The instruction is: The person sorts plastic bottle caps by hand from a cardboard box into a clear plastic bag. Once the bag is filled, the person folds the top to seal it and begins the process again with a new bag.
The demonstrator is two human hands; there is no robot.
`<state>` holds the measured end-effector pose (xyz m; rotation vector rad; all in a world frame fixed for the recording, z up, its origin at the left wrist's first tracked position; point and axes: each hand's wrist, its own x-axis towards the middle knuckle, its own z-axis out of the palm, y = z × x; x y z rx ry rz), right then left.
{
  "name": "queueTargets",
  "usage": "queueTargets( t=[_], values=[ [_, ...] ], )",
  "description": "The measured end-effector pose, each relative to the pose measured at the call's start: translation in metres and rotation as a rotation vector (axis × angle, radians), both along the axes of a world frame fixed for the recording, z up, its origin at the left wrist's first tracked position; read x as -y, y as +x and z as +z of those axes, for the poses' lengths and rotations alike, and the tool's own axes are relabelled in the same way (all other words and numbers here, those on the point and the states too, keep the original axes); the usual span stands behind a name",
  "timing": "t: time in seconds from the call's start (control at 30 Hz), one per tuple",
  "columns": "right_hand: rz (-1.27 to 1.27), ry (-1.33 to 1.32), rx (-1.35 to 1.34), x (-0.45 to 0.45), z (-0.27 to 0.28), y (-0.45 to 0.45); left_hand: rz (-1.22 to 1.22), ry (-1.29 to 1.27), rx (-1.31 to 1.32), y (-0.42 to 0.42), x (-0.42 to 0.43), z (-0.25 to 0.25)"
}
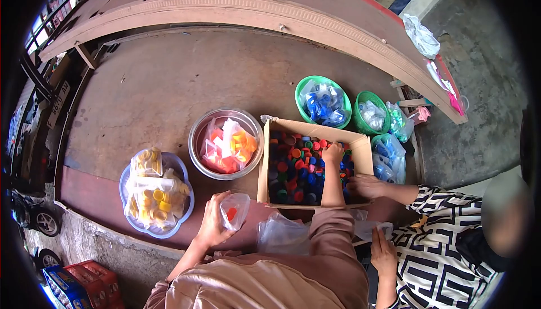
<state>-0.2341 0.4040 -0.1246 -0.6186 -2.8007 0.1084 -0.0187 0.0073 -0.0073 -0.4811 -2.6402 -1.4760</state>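
Note:
My left hand [212, 223] is closed on a clear plastic bag [240, 207], holding it upright with a red bottle cap [231, 214] inside. Inside the cardboard box [262, 176], my right hand [333, 153] is down among the loose bottle caps [298, 168], which are red, blue, green and black. Its fingers are curled together, and what they grip is hidden. Flat clear plastic bags [283, 234] lie in front of me, below the box.
At the right, a co-worker has one hand [366, 187] in the box and another [384, 254] at a clear bag. Bagged caps fill a metal bowl [195, 152], a lavender basin [123, 185] and green baskets [297, 101]. A raised wooden ledge [225, 10] runs behind.

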Motion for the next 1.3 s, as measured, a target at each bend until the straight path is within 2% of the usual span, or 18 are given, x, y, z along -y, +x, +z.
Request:
queueTargets(
  t=[0.07, 0.17, 0.4, 0.47, 0.5, 0.53, 0.6, 0.7, 0.8, 0.9, 1.3],
  values=[
    [-0.013, 0.026, -0.046, -0.015, -0.024, -0.006, 0.017, 0.005, 0.017, -0.002, 0.000, 0.000],
    [-0.030, -0.116, 0.002, -0.013, -0.009, -0.003, 0.019, 0.000, 0.025, -0.004, 0.001, 0.002],
    [0.167, -1.249, -0.449, 0.022, 0.049, 0.022, -0.015, 0.026, 0.014, 0.002, 0.006, 0.000],
    [0.248, -1.310, -0.543, 0.048, 0.062, 0.040, -0.011, 0.034, 0.014, 0.006, 0.004, 0.002],
    [0.239, -1.316, -0.533, 0.066, 0.075, 0.054, -0.015, 0.038, 0.003, 0.008, 0.004, 0.003],
    [0.315, -1.280, -0.642, 0.081, 0.073, 0.065, -0.018, 0.042, -0.007, 0.009, 0.005, 0.004],
    [0.352, -0.889, -0.542, 0.102, 0.071, 0.088, -0.018, 0.045, -0.018, 0.014, 0.006, 0.007],
    [0.496, -0.717, -0.622, 0.131, 0.079, 0.111, -0.009, 0.050, -0.024, 0.023, 0.008, 0.009],
    [0.559, -0.544, -0.497, 0.139, 0.082, 0.119, -0.008, 0.056, -0.038, 0.030, 0.009, 0.007],
    [0.634, -0.498, -0.550, 0.141, 0.083, 0.115, -0.007, 0.051, -0.049, 0.038, 0.010, 0.005],
    [0.629, -0.543, -0.471, 0.142, 0.083, 0.118, 0.021, 0.073, -0.033, 0.052, 0.008, 0.006]
  ],
)
